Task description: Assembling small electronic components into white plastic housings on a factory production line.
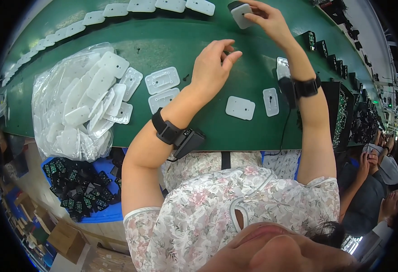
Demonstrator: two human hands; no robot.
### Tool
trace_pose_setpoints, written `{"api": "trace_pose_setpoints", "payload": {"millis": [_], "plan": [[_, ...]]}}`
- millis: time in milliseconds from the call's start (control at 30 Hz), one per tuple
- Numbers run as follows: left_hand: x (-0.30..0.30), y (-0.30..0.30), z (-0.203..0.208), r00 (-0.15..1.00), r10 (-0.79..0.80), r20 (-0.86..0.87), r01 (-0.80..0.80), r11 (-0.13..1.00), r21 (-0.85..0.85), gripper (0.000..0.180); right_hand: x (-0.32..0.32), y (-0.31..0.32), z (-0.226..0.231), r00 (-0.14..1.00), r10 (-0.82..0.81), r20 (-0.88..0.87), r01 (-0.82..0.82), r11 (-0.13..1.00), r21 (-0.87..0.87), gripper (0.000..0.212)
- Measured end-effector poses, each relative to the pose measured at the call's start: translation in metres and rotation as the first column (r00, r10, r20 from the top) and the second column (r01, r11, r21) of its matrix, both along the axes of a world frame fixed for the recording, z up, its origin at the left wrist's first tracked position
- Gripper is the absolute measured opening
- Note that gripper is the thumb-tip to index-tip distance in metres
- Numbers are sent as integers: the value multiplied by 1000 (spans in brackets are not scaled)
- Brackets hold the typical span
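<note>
At the far side of the green table, my right hand point(275, 23) grips a white plastic cover point(241, 17) between thumb and fingers; a dark part shows at its top edge. My left hand point(210, 65) hovers over the table, fingers loosely bent and thumb apart, with nothing in it. Left of my left wrist lie two white shells point(163, 80), inner side up, beside a small black piece point(185, 77). Between my forearms are a flat white cover point(240, 108) and a narrower shell point(270, 102). Another pale shell point(282, 67) lies against my right forearm.
A clear plastic bag point(43, 102) heaped with white covers fills the table's left. White covers point(116, 10) line the far edge. Black housings with circuit boards point(310, 41) stand along the right, near a black crate point(330, 102). A blue bin point(99, 218) of boards sits below.
</note>
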State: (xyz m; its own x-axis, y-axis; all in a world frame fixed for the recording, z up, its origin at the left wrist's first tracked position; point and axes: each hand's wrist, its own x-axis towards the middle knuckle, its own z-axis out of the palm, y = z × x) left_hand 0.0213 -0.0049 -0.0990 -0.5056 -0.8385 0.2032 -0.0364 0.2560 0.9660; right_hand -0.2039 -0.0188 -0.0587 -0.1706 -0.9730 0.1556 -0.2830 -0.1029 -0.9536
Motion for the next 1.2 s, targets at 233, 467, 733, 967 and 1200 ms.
{"api": "trace_pose_setpoints", "payload": {"millis": [233, 467, 733, 967, 1200], "plan": [[2, 6, 2, 996, -14, 88, 33, 976, -217, 19, -29, -49, 5, 893, 370, -256, -267, 893, 361, 34], [3, 7, 3, 994, -17, 108, 47, 959, -279, 15, -21, -61, 11, 929, 308, -207, -183, 867, 464, 29], [2, 10, 3, 992, -4, 123, 52, 920, -388, 14, -19, -65, 5, 943, 292, -162, -188, 865, 465, 32], [1, 8, 3, 995, -21, 102, 64, 895, -441, 13, -23, -54, 13, 920, 367, -137, -323, 908, 266, 32], [3, 8, 8, 982, -76, 171, 142, 898, -416, 12, -104, -12, 28, 206, -308, -929, 391, 896, -211, 26]]}}
